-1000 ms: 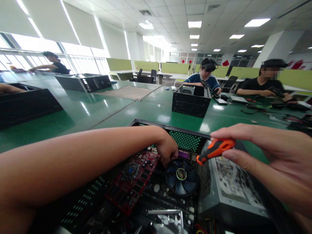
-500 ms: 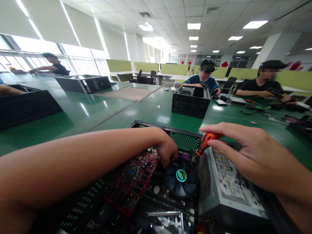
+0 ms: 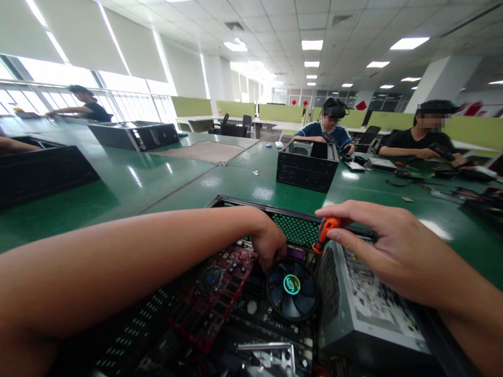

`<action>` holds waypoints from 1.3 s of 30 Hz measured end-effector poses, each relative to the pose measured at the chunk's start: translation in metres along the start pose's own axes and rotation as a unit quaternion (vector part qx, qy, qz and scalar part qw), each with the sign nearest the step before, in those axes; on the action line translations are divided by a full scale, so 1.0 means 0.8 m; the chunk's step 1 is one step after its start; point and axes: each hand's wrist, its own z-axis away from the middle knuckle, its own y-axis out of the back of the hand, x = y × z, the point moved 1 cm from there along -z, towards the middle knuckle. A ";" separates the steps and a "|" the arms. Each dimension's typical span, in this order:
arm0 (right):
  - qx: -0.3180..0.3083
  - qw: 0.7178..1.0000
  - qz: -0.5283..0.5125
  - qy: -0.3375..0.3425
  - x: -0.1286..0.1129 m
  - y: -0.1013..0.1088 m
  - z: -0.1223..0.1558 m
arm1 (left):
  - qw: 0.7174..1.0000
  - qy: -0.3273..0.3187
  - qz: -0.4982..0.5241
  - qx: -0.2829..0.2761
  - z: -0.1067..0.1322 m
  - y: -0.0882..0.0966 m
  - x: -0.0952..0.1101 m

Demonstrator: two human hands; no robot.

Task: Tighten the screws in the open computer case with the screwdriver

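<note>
An opened computer case (image 3: 271, 212) lies before me with its inside facing up. My left hand (image 3: 269, 242) reaches into it near the perforated wall, fingers curled down beside the round black CPU fan (image 3: 293, 289); its fingertips are hidden. My right hand (image 3: 377, 243) pinches the orange and black handle of a screwdriver (image 3: 327, 233) between thumb and fingers, above the corner of the grey power supply (image 3: 373, 309). The screwdriver's shaft cannot be made out. Under my left forearm lies a red graphics card (image 3: 220, 293).
A metal bracket (image 3: 271, 351) sits low in the case. Across the green table (image 3: 231, 183) stands another black case (image 3: 307, 166), with a person (image 3: 328, 128) behind it. More cases are at the left; cables and parts lie at the right near another person (image 3: 420, 136).
My right hand has shifted slightly left and down with the screwdriver. My left hand stays in nearly the same place beside the fan.
</note>
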 end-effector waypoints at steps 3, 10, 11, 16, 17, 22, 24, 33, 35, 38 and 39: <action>0.009 1.000 0.011 -0.021 0.003 0.001 -0.001 | 1.000 -0.010 -0.002 0.004 -0.001 0.000 0.000; 0.013 0.999 0.020 -0.039 0.006 0.001 -0.003 | 1.000 -0.003 0.000 0.000 -0.001 0.002 0.002; 0.009 0.999 0.016 -0.031 0.006 0.000 -0.002 | 1.000 -0.002 0.001 0.003 -0.001 0.002 0.002; -0.009 1.000 -0.002 -0.004 0.006 -0.008 0.000 | 1.000 -0.005 -0.004 0.009 -0.002 0.001 0.002; -0.008 1.000 -0.002 -0.005 0.007 -0.009 0.000 | 1.000 -0.006 -0.005 0.009 -0.002 0.001 0.001; 0.004 1.000 0.011 -0.025 0.004 -0.004 -0.002 | 1.000 -0.011 -0.005 0.003 -0.001 0.001 0.003; 0.004 0.999 0.015 -0.029 0.002 -0.002 -0.003 | 1.000 -0.003 -0.008 0.001 0.000 0.001 0.004; -0.014 1.000 -0.004 -0.013 0.005 -0.009 0.000 | 1.000 -0.001 0.010 0.001 -0.001 -0.001 0.000; -0.009 1.000 -0.004 -0.017 0.005 -0.006 0.000 | 1.000 -0.003 0.005 0.003 -0.002 -0.002 -0.002; 0.020 0.999 -0.003 -0.025 0.004 0.002 0.002 | 1.000 -0.006 -0.001 0.001 -0.003 -0.003 -0.003; 0.027 0.999 -0.011 -0.024 0.002 0.006 0.003 | 1.000 -0.006 -0.001 0.002 -0.002 -0.002 -0.002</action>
